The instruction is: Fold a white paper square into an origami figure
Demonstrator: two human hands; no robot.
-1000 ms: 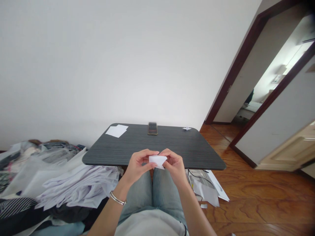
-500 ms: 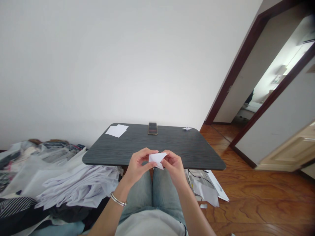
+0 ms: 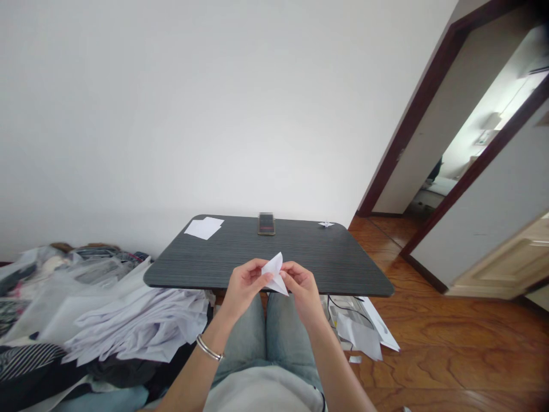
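A small folded piece of white paper (image 3: 275, 273) is pinched between both my hands above my lap, just in front of the near edge of the dark grey table (image 3: 334, 263). My left hand (image 3: 243, 285) grips its left side with fingers curled; a silver bracelet sits on that wrist. My right hand (image 3: 302, 286) holds the right side, fingers closed on it. The paper stands tilted, one pointed corner up and one down.
On the table lie white paper sheets (image 3: 203, 228) at the far left, a phone (image 3: 266, 224) at the far middle and a tiny folded paper figure (image 3: 326, 224) at the far right. Heaped cloth and plastic (image 3: 98, 320) lie left; loose papers (image 3: 362, 329) on the wooden floor right. An open doorway (image 3: 467, 154) is at right.
The folded paper has turned from lying flat and wide to standing on end, one point now up. Both hands shifted slightly closer together.
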